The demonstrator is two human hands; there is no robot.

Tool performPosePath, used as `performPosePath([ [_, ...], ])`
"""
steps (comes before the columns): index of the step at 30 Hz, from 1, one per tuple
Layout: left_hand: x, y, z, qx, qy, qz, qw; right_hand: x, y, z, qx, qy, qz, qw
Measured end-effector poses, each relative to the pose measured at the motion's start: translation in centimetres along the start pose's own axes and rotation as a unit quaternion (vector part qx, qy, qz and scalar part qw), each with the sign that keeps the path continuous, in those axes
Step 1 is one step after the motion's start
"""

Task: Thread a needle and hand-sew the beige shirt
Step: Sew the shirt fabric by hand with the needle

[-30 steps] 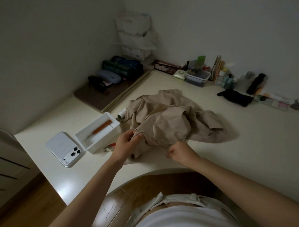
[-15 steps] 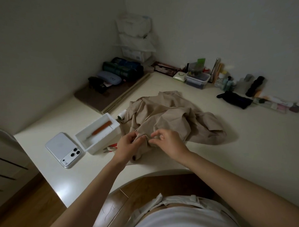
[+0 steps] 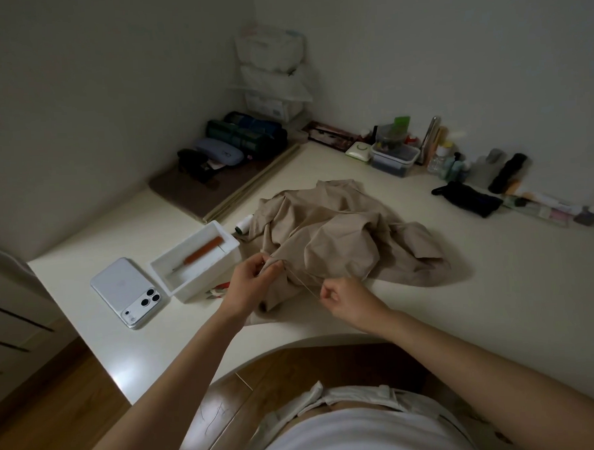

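The beige shirt (image 3: pixel 337 236) lies crumpled in the middle of the cream table (image 3: pixel 495 284). My left hand (image 3: pixel 248 281) pinches a fold at the shirt's near left edge. My right hand (image 3: pixel 346 299) is a short way to the right, near the table's front edge, fingers curled and pinching something thin. A taut thread (image 3: pixel 299 281) runs from the fold down to those fingers. The needle itself is too small to make out. A white thread spool (image 3: pixel 243 224) sits beside the shirt's left side.
A white box (image 3: pixel 195 260) holding an orange-handled tool (image 3: pixel 201 251) stands left of my hands, with a white phone (image 3: pixel 128 291) further left. Pouches, a clear container (image 3: pixel 393 157) and bottles line the back wall. A black pouch (image 3: pixel 468 200) lies at the right.
My right hand went from the front edge up to the fold beside my left hand, then pulled back down and to the right, drawing the thread taut. My left hand stayed on the fold.
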State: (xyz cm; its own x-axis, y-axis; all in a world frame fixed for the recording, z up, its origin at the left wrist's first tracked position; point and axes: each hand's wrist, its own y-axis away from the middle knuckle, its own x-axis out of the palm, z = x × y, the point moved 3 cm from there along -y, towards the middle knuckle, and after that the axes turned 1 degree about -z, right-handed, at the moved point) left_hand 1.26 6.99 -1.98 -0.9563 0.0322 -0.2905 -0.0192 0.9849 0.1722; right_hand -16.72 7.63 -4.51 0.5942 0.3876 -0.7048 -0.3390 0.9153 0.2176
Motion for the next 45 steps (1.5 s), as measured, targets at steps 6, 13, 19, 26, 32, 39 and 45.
performPosePath([
  [6, 0.4, -0.2, 0.4, -0.003, -0.015, 0.008, 1.000, -0.3, 0.2, -0.6, 0.003, 0.015, -0.011, 1.000],
  [13, 0.2, -0.3, 0.8, -0.007, -0.036, 0.047, 0.998, -1.2, -0.2, 1.3, -0.037, -0.091, -0.126, 0.987],
  [19, 0.5, 0.3, 0.5, -0.005, -0.061, 0.094, 0.994, -0.9, -1.7, 2.6, -0.043, -0.082, -0.162, 0.982],
  [26, 0.6, 0.4, 0.4, 0.006, -0.071, 0.116, 0.991, 0.1, -2.5, 2.7, -0.009, -0.113, -0.146, 0.983],
  [32, 0.5, 0.1, 0.8, 0.053, -0.066, 0.076, 0.993, -0.4, -2.3, 2.0, -0.010, -0.127, -0.184, 0.975],
  [39, 1.1, -0.1, 0.9, 0.098, -0.128, 0.083, 0.983, -0.6, -2.2, 1.0, -0.034, -0.121, -0.217, 0.968],
  [45, 1.2, 0.1, 0.5, 0.113, -0.130, 0.054, 0.984, -0.5, -2.2, 0.7, -0.050, -0.119, -0.217, 0.968],
])
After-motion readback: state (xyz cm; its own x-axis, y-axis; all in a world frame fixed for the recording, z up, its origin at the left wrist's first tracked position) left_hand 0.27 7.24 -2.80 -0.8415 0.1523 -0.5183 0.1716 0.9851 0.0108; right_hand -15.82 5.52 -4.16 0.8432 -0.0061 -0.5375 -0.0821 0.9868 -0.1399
